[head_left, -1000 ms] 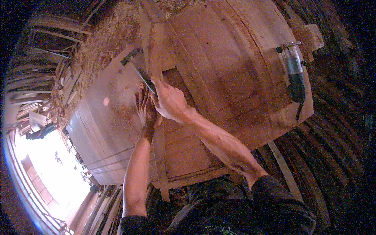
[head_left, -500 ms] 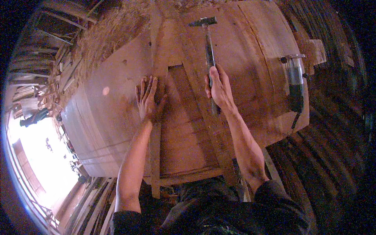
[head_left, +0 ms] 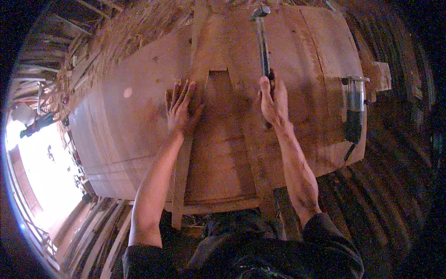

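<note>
Two bare hands work in the head view, set apart on either side of the frame's centre. The right hand [head_left: 275, 102] is closed around the handle of a hammer [head_left: 263, 44], thumb lying along the shaft; the hammer's head points to the top edge, right of centre. The left hand [head_left: 180, 109] is open, its fingers straight and slightly spread, palm down over the left rail of a tapered wooden frame [head_left: 182, 176] at the centre.

The palm hides whatever lies beneath it, so its exact contact cannot be told. The right fingers are blurred and cover part of the handle. Grain and darkness swallow the far right, and the frame's top end is hard to make out.

Beneath is a broad wooden tabletop [head_left: 111, 135]. A trim router [head_left: 354, 111] stands near its right edge. Wood shavings [head_left: 134, 28] heap at the upper left, planks [head_left: 93, 232] lie at the lower left, and a glaring doorway [head_left: 46, 167] fills the left side.
</note>
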A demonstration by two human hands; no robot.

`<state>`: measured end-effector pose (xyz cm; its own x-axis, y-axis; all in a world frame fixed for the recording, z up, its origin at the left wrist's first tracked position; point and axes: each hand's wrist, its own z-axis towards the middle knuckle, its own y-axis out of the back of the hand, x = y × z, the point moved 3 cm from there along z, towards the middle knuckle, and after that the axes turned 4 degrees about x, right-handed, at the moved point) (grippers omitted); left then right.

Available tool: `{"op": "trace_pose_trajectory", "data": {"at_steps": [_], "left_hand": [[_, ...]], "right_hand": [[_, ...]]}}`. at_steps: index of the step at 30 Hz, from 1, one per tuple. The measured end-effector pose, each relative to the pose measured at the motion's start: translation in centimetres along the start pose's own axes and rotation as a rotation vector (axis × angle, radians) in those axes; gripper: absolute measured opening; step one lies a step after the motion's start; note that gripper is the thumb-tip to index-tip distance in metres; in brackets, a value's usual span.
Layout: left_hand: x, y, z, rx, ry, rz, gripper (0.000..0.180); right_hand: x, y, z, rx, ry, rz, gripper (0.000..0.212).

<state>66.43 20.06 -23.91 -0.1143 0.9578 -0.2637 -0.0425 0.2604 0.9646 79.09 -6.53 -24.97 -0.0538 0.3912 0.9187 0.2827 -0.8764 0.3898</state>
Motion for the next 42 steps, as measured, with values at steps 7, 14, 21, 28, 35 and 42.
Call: {"op": "trace_pose_trajectory", "data": {"at_steps": [7,14,21,28,35,42], "left_hand": [[0.2,0.2,-0.4,-0.017,-0.017,-0.019,0.075],[0.5,0.1,0.0,-0.045,-0.037,0.007,0.075],[-0.1,0.5,-0.1,0.04,-0.036,-0.009,0.073],[1.2,-0.9,-0.4,0.016,-0.123,0.055,0.07],[-0.3,-0.1,0.1,0.023,-0.093,-0.003,0.069],[0.5,-0.5,-0.1,0.011,-0.103,0.016,0.073]], "right_hand": [[1.2,1.9,2.4,0.046,0.296,-0.379,0.053],[3.1,0.5,2.6,0.014,0.296,-0.397,0.056],[5.5,-6.6,-0.5,0.155,0.325,-0.405,0.068],[8.6,-10.6,-2.3,0.396,0.171,-0.309,0.081],[7.7,-9.3,-2.2,0.363,0.073,-0.265,0.076],[8.4,-8.5,-1.2,0.371,0.112,-0.277,0.068]]}}
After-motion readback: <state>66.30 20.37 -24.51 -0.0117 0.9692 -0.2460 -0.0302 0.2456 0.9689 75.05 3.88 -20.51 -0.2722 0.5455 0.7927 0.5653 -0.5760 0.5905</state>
